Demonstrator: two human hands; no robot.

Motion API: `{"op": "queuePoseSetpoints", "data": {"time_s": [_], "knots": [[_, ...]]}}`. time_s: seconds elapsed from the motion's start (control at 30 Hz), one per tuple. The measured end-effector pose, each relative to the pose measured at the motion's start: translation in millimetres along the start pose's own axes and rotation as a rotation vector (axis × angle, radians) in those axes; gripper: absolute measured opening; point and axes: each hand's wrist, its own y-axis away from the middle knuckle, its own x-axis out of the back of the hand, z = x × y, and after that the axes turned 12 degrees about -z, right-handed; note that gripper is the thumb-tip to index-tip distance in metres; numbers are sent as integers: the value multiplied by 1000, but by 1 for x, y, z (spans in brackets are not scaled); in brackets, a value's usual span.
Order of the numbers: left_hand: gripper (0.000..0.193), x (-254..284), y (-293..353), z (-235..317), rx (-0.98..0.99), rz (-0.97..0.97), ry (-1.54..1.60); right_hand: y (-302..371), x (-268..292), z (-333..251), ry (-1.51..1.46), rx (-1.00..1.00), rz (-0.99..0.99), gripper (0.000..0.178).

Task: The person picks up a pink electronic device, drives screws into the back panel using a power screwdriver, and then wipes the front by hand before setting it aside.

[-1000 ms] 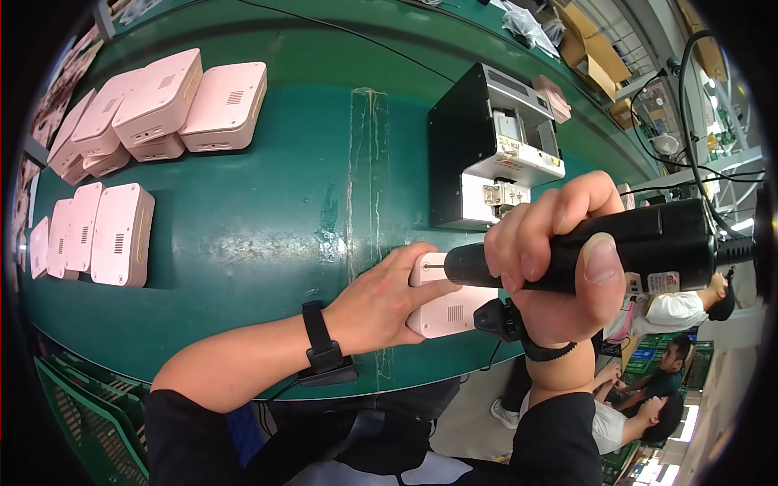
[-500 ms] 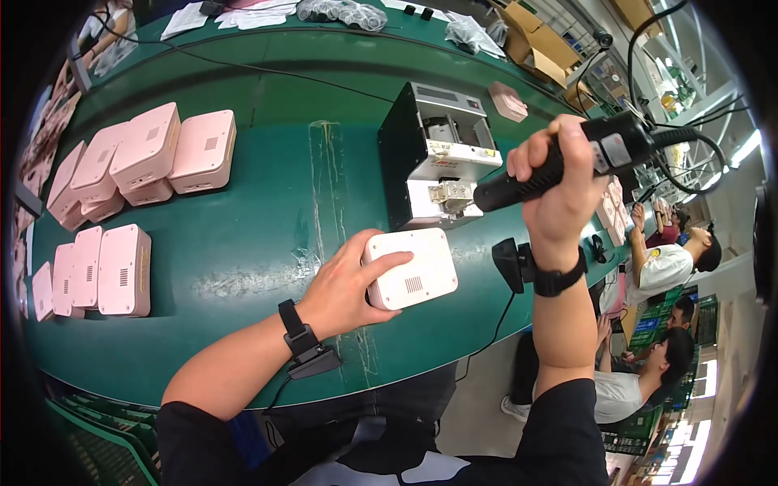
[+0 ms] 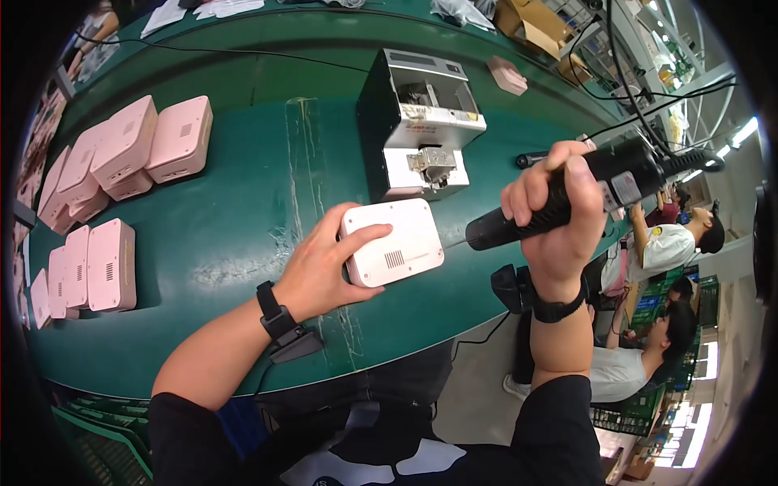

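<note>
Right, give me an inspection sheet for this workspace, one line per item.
Surface: green worktable, with whitish scuffs and a strip of clear tape.
Job's things: pale pink box, vented face up; black powered screwdriver, bit beside the box's right edge, contact unclear. More pink boxes at left, some stacked.
Clutter: papers and a plastic bag toward the far side.
Hands: left hand holds the pale pink box; right hand grips the screwdriver.
Cables: black cord at the screwdriver's rear; thin cable across the far side.
Surroundings: black-and-silver machine beyond the box; cardboard box, upper right; co-workers at right; green crates, lower left.
</note>
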Motion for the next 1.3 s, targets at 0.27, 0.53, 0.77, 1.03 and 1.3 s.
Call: {"op": "queuePoseSetpoints", "data": {"time_s": [0.27, 0.53, 0.77, 1.03, 1.3], "knots": [[78, -5, -7, 2, 14, -7, -3, 17, 8, 2, 55, 14, -30, 26], [79, -5, -6, 0, 26, 4, -3, 25, 11, 26, -30, 10, -38, 26], [79, -3, -7, 0, 5, 22, -12, 25, 11, 29, -70, 81, -78, 26], [77, 0, -5, 7, 23, -5, 7, -26, 0, 10, 33, 152, 26, 23], [79, -2, -1, 5, 18, -6, 7, -64, -2, 22, 107, 148, 124, 24]]}}
